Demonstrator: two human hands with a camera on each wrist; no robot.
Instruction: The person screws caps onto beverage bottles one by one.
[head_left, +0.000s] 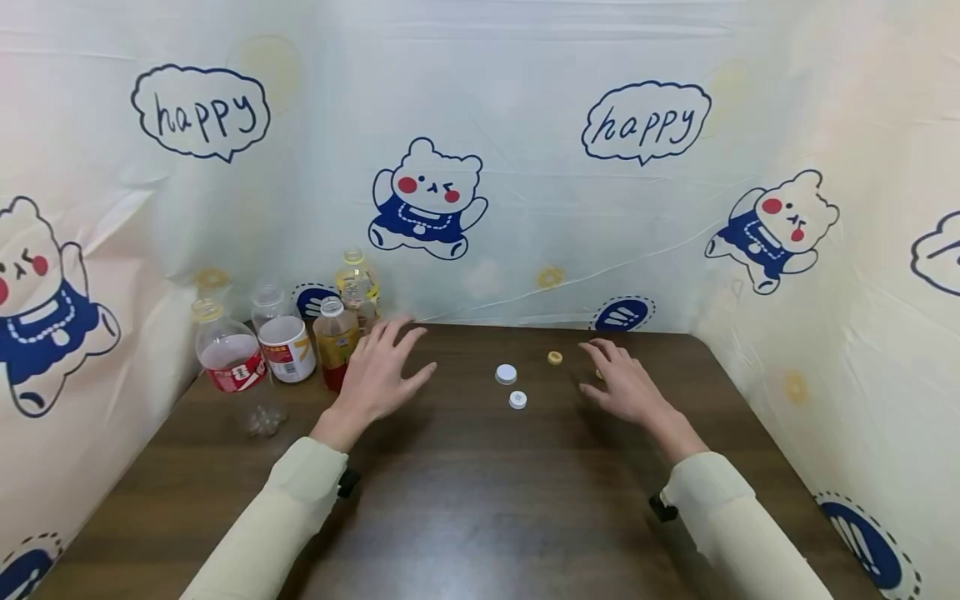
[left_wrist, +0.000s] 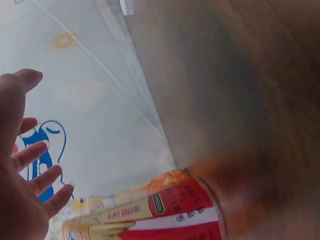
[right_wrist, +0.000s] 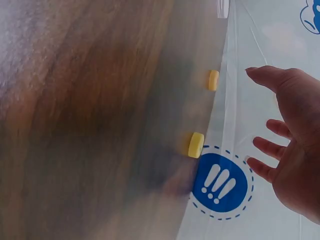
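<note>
My left hand [head_left: 378,375] hovers with fingers spread just right of a bottle with a yellow label and reddish-brown contents [head_left: 335,337]. That bottle's red and cream label [left_wrist: 175,215] fills the bottom of the left wrist view. My right hand [head_left: 626,383] is held over the table, fingers apart, holding nothing. It partly hides a yellow cap [right_wrist: 196,145] in the head view. Another yellow cap [head_left: 555,357] lies to its left. Two white caps, a larger one [head_left: 506,374] and a smaller one [head_left: 517,400], lie between the hands.
At the left stand a capless-looking clear bottle with a red label [head_left: 238,365], a clear bottle with a white label [head_left: 287,346] and a yellow-labelled bottle [head_left: 358,283] at the back. A printed curtain [head_left: 525,208] borders the brown table [head_left: 480,500] behind and at the sides.
</note>
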